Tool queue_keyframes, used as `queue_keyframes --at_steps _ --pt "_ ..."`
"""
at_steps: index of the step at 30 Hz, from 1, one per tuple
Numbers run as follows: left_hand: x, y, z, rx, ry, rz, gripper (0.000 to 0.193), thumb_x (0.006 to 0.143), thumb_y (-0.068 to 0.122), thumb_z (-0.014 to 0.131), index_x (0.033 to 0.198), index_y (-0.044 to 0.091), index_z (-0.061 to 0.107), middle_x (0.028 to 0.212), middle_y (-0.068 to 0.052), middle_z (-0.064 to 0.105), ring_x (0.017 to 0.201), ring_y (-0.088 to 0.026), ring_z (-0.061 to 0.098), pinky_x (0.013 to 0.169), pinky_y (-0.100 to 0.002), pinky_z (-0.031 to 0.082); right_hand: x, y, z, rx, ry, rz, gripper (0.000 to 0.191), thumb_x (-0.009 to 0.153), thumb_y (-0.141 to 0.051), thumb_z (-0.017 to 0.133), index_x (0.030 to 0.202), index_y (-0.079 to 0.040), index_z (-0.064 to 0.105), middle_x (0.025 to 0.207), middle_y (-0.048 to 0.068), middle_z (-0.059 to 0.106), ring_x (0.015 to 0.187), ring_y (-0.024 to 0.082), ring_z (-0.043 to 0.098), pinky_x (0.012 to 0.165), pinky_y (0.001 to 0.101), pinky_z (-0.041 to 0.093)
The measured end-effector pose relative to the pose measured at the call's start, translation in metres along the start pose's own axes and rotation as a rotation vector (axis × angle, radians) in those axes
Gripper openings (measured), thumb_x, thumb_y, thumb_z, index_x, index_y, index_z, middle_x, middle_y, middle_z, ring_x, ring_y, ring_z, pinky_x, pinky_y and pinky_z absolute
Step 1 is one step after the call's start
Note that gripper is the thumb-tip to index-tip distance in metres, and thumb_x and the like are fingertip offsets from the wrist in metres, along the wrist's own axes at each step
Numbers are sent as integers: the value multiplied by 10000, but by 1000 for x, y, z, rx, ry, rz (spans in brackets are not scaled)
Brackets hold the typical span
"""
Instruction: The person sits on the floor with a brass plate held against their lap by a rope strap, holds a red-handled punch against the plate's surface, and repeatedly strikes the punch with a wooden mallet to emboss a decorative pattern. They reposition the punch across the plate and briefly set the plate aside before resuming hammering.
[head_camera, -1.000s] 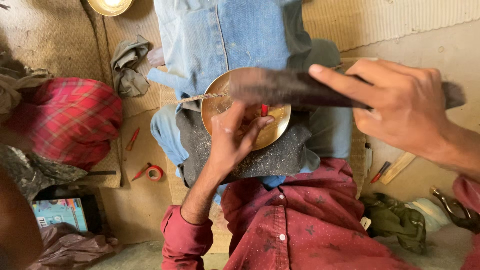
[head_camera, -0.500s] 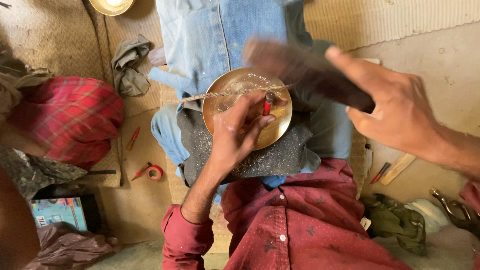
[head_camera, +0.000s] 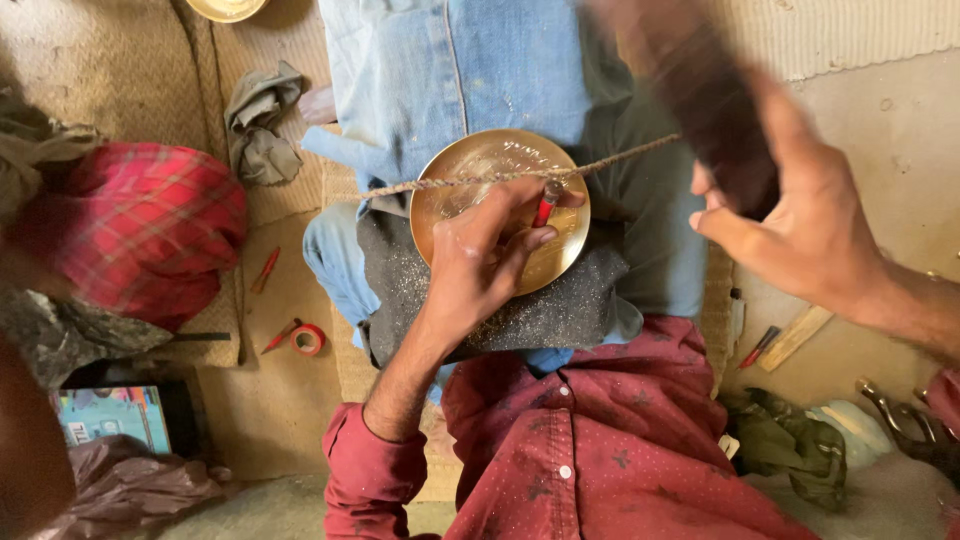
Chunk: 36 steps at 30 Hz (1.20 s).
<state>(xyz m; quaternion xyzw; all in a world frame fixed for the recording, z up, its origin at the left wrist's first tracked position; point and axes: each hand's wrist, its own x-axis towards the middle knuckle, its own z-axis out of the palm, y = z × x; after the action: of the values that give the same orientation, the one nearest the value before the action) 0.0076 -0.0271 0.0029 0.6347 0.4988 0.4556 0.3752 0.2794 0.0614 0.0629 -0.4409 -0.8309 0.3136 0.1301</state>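
Motion blur smears the dark mallet (head_camera: 715, 110), which now stands raised up far right of the brass plate (head_camera: 500, 205) instead of lying across it as a moment ago, gripped in the right hand (head_camera: 800, 230). Left hand (head_camera: 480, 265) stays pinched on the red-handled punch (head_camera: 545, 205), tip on the plate on the lap under the taut cord (head_camera: 620, 158); room is open right, tight near the fingers.

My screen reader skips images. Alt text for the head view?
The left hand holds a red tool against a brass plate on the lap; the right hand lifts a blurred dark block. A cord crosses the plate.
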Motion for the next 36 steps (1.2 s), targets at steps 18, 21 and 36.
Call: queue_keyframes --at_steps 18,21,36 --pt "-1 -3 2 62 -33 -74 397 925 25 781 1284 53 613 1048 -102 730 950 -231 767 795 -324 588 2 -7 -8 -419 -63 -157 862 684 -1 746 1504 -158 530 907 82 683 748 234 680 641 382 561" --pt "-2 -3 2 8 -14 -45 367 953 8 742 1289 45 597 1095 -103 730 997 -230 774 833 -323 602 0 -4 -3 -11 91 -78 756 789 -9 700 1509 -18 469 1103 158 671 930 285 700 804 405 573" --pt "-2 -1 -11 -115 -88 -222 431 943 -13 770 1298 15 527 1168 -100 782 950 -114 768 804 -256 634 -61 62 125 501 512 46 562 1020 -13 818 1357 13 370 1062 80 663 935 128 650 873 258 551"
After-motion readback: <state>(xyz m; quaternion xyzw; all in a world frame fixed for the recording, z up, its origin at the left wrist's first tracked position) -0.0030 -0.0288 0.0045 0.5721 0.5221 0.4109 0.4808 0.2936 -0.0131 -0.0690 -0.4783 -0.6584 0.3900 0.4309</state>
